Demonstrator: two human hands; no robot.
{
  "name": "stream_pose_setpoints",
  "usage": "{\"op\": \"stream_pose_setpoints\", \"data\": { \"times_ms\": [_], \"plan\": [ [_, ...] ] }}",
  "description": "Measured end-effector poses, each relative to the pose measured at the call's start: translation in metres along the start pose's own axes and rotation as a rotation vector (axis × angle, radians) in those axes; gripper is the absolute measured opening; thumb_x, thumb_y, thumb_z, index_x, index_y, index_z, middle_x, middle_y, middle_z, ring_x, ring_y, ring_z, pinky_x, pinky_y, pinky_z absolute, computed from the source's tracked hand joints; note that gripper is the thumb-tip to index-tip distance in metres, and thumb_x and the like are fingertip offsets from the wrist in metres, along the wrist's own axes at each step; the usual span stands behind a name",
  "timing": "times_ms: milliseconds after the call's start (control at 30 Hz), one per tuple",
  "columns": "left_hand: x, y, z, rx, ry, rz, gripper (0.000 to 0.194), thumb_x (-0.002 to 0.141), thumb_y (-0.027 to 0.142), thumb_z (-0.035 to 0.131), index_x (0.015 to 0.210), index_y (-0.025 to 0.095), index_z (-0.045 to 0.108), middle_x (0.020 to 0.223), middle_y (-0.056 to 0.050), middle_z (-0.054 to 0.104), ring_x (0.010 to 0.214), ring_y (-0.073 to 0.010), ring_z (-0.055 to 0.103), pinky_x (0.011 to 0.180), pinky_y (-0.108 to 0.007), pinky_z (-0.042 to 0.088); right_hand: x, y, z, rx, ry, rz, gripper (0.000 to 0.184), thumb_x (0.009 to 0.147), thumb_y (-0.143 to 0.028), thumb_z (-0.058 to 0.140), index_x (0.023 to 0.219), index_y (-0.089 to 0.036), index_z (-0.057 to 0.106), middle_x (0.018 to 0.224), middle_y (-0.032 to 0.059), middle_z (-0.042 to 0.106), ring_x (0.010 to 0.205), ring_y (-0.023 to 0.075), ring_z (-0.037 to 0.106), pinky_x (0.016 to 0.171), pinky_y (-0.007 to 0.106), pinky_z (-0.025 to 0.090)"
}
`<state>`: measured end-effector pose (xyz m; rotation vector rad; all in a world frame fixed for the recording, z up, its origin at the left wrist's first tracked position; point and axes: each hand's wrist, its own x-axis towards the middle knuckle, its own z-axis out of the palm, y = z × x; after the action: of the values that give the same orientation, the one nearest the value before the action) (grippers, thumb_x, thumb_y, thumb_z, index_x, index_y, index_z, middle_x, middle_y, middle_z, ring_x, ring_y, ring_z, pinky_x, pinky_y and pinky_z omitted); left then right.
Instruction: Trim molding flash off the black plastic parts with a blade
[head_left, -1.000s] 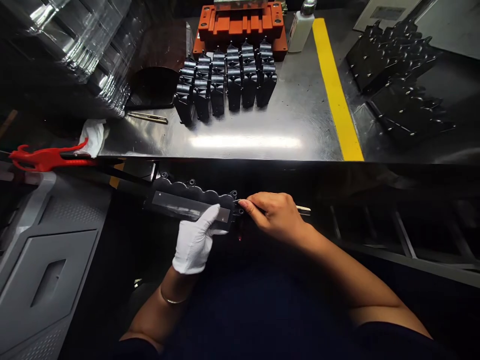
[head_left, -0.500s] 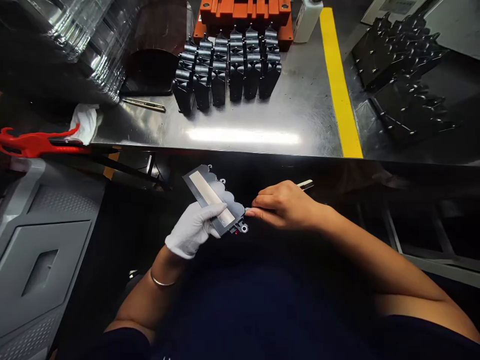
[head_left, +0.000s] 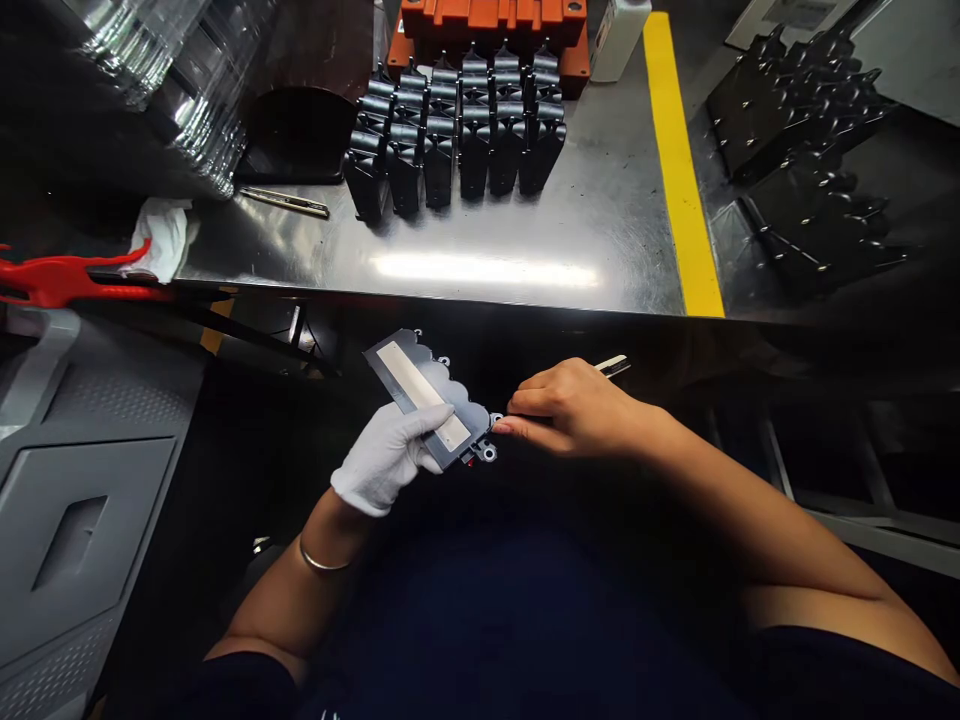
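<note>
My left hand (head_left: pixel 390 455), in a white glove, grips a dark grey plastic part (head_left: pixel 465 397) between thumb and fingers. The part has a scalloped edge, small ring lugs and a pale rectangular strip (head_left: pixel 420 390) along its face. Bare and closed, my right hand (head_left: pixel 574 405) holds its fingertips at the lug on the part's right end. From behind this hand sticks out the end of a slim metal-cased utility knife (head_left: pixel 613 366); its front end is hidden by the fingers.
On the steel table (head_left: pixel 480 240) stand several black ribbed parts (head_left: pixel 474 150) in a row, before an orange block (head_left: pixel 491 25). A white bottle (head_left: pixel 619 40), yellow tape (head_left: pixel 679 160), another utility knife (head_left: pixel 283 202), a white cloth (head_left: pixel 161 240) and dark moulded parts (head_left: pixel 795 130) lie around.
My right fingertips have shifted slightly away from the lug, so more of its ring shows. The left hand keeps its hold on the part; the view has moved a little.
</note>
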<state>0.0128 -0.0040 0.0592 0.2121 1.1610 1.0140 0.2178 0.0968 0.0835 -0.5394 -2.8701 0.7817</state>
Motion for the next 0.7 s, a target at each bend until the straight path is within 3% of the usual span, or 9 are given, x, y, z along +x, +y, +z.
{"op": "stream_pose_setpoints", "data": {
  "times_ms": [300,567,700],
  "plan": [
    [0.0,0.005,-0.001,0.026,-0.038,-0.012,0.025,0.076,0.019,0.071,0.1,0.012,0.067,0.08,-0.006,0.073,0.059,-0.0151,0.068,0.04,-0.017,0.046,0.001,0.003,-0.002,0.127,-0.122,-0.054,0.044,0.096,-0.041,0.046,0.06,-0.017,0.054,0.053,-0.0009,0.051,0.048,0.0088,0.041,0.051,0.026,0.023],
    [0.001,0.002,0.003,-0.089,-0.044,-0.166,0.01,0.08,0.007,0.062,0.088,0.007,0.068,0.073,-0.007,0.072,0.066,-0.017,0.072,0.063,-0.022,0.06,-0.004,0.002,-0.005,0.287,-0.262,-0.097,0.041,0.096,-0.042,0.048,0.066,-0.016,0.059,0.059,0.0011,0.059,0.052,0.0089,0.05,0.052,0.024,0.029],
    [0.005,0.013,0.003,-0.323,0.042,-0.312,0.021,0.089,0.003,0.045,0.084,0.005,0.066,0.071,-0.009,0.073,0.067,-0.0156,0.073,0.066,-0.021,0.06,-0.009,-0.002,-0.009,0.357,-0.27,-0.111,0.039,0.092,-0.044,0.055,0.066,-0.015,0.062,0.057,-0.0002,0.06,0.049,0.0078,0.052,0.05,0.021,0.033]
  ]
}}
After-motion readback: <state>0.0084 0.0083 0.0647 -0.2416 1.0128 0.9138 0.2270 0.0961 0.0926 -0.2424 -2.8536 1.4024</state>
